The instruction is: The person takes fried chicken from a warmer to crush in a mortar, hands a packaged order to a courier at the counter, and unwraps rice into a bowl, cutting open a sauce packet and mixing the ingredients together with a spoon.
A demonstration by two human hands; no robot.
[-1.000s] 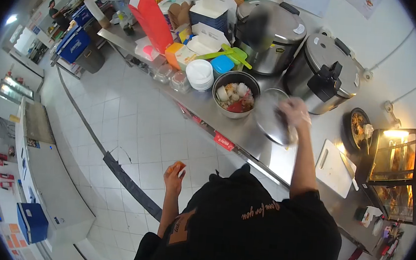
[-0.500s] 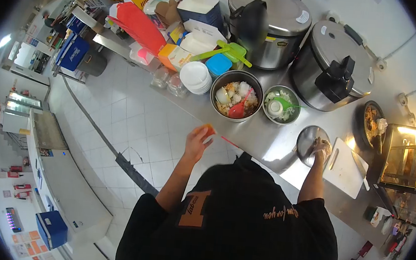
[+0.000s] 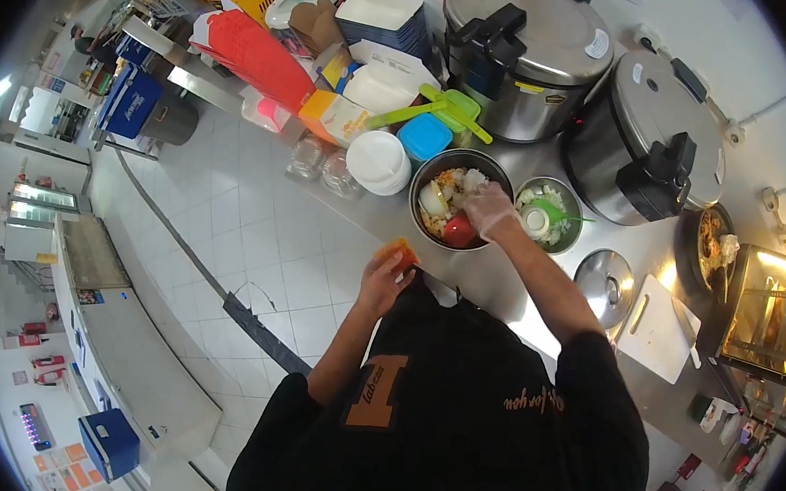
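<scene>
My left hand (image 3: 382,287) is closed around a small orange container (image 3: 399,255), held in front of the counter's edge. At the steel pot (image 3: 416,221), my right hand (image 3: 490,209), in a clear glove, reaches over the rim. Its fingers are closed at the handle of a red serving spoon (image 3: 458,231), and the glove covers most of that handle. Rice with brown bits (image 3: 437,219) and a pale scoop (image 3: 432,198) are inside the pot. Beside it stands a steel bowl (image 3: 573,235) with white food, a green spoon (image 3: 546,208) and a small white cup (image 3: 535,222).
Two large cookers (image 3: 533,33) stand at the back. White tubs (image 3: 379,162), a blue-lidded box (image 3: 424,138) and cartons (image 3: 379,85) fill the left. To the right are a steel lid (image 3: 602,287), a white cutting board (image 3: 654,339) with a knife (image 3: 685,327), and a pan (image 3: 716,241).
My right hand has left the steel lid and moved left to the red spoon in the pot. My left hand still holds the orange container, now turned more into view.
</scene>
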